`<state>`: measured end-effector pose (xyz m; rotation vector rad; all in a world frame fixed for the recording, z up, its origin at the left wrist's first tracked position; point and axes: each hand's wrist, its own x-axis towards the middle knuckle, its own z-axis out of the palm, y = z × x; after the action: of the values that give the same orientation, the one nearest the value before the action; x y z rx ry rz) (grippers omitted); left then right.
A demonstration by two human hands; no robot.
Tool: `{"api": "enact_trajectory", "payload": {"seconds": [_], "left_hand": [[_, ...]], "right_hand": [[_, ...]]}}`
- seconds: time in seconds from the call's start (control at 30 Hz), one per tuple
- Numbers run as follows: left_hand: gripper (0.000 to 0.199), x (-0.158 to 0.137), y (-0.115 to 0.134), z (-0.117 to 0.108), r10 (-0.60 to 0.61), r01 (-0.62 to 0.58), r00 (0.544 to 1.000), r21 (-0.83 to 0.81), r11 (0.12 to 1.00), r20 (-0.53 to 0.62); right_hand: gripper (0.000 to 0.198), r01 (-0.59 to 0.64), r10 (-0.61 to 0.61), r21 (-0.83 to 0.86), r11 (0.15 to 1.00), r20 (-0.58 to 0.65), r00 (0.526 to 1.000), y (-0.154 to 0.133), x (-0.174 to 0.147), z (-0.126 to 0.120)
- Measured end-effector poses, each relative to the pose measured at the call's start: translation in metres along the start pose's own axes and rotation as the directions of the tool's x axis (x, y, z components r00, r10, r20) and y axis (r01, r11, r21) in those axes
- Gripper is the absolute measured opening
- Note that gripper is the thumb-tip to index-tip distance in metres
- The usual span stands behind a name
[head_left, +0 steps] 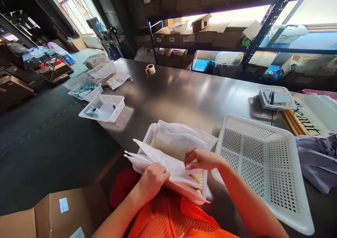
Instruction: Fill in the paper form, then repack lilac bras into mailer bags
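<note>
A white plastic basket (149, 136) in front of my body holds several frosted white plastic bags (168, 160), some leaning out over its near side. Curled over the near bags, my left hand (154, 177) grips their upper edges. My right hand (201, 159) has its fingers bent in a pinch on the edge of a bag at the basket's right side. Another bag (181, 134) stands up against the far side, with something pale yellow below it. The fingertips of the left hand are partly hidden.
A large white basket (283, 167) lies to the right, beside grey cloth (318, 160) and a small tray (276, 97). At the left table edge are a basket with a label roll (95, 111) and more baskets. A tape roll (150, 68) sits farther back; a cardboard box (71, 210) stands lower left.
</note>
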<state>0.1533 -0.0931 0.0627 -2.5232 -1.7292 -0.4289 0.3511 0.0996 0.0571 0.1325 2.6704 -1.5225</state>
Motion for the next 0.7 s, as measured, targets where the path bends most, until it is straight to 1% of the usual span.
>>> {"api": "enact_trajectory", "payload": {"seconds": [0.03,0.07,0.1,0.13,0.17,0.23,0.27,0.3,0.33,0.37,0.47,0.5,0.57,0.6,0.63,0.7], "left_hand": [[0.026,-0.001,0.0,0.0,0.008,-0.008,1.0,-0.01,1.0,0.021],[0.026,-0.001,0.001,0.001,0.005,-0.004,1.0,-0.009,1.0,0.026],[0.025,-0.002,0.001,0.003,-0.004,0.004,1.0,-0.004,1.0,0.021],[0.024,-0.003,0.001,0.005,-0.013,0.013,1.0,-0.002,1.0,0.017],[0.024,-0.003,0.001,0.007,-0.022,0.022,1.0,0.0,1.0,0.012],[0.023,-0.003,-0.002,0.012,-0.039,0.039,0.999,0.005,0.999,0.01],[0.023,-0.001,-0.004,0.015,-0.045,0.045,0.999,0.007,0.999,0.014],[0.023,0.0,-0.006,0.017,-0.051,0.051,0.999,0.009,0.999,0.018],[0.023,0.003,-0.008,0.02,-0.062,0.062,0.998,0.012,0.998,0.023],[0.021,0.005,-0.01,0.022,-0.078,0.078,0.997,0.017,0.997,0.023],[0.017,0.016,-0.018,0.031,-0.139,0.138,0.99,0.033,0.99,0.022],[0.017,0.021,-0.021,0.035,-0.149,0.148,0.988,0.035,0.988,0.033],[0.018,0.031,-0.028,0.042,-0.143,0.141,0.987,0.032,0.99,0.067],[0.019,0.036,-0.031,0.045,-0.128,0.126,0.988,0.028,0.992,0.084],[0.02,0.04,-0.034,0.048,-0.108,0.106,0.99,0.023,0.994,0.096],[0.022,0.048,-0.039,0.051,-0.061,0.059,0.992,0.017,0.998,0.111]], "right_hand": [[0.035,-0.07,0.071,0.019,0.997,-0.061,0.996,0.015,0.002,-0.006],[0.037,-0.15,0.152,0.021,0.988,-0.141,0.978,0.03,0.005,-0.011],[0.038,-0.237,0.232,0.008,0.971,-0.236,0.944,0.044,0.008,-0.016],[0.037,-0.32,0.298,-0.012,0.947,-0.334,0.894,0.057,0.011,-0.02],[0.037,-0.385,0.34,-0.029,0.922,-0.412,0.845,0.068,0.015,-0.022],[0.04,-0.47,0.382,-0.058,0.881,-0.497,0.779,0.081,0.021,-0.022],[0.043,-0.497,0.39,-0.075,0.864,-0.523,0.758,0.082,0.024,-0.02],[0.045,-0.509,0.388,-0.096,0.855,-0.533,0.752,0.082,0.026,-0.018],[0.046,-0.504,0.376,-0.119,0.856,-0.527,0.762,0.079,0.029,-0.014],[0.044,-0.484,0.358,-0.141,0.864,-0.505,0.785,0.075,0.03,-0.01],[0.043,-0.392,0.309,-0.178,0.903,-0.366,0.878,0.059,0.034,0.001],[0.036,-0.375,0.303,-0.186,0.908,-0.326,0.896,0.054,0.034,0.005],[0.016,-0.38,0.311,-0.207,0.902,-0.301,0.901,0.046,0.034,0.01],[0.015,-0.387,0.314,-0.219,0.896,-0.307,0.898,0.042,0.033,0.011],[0.019,-0.385,0.308,-0.227,0.895,-0.31,0.899,0.038,0.031,0.012],[0.021,-0.329,0.265,-0.228,0.916,-0.271,0.926,0.029,0.025,0.012]]}}
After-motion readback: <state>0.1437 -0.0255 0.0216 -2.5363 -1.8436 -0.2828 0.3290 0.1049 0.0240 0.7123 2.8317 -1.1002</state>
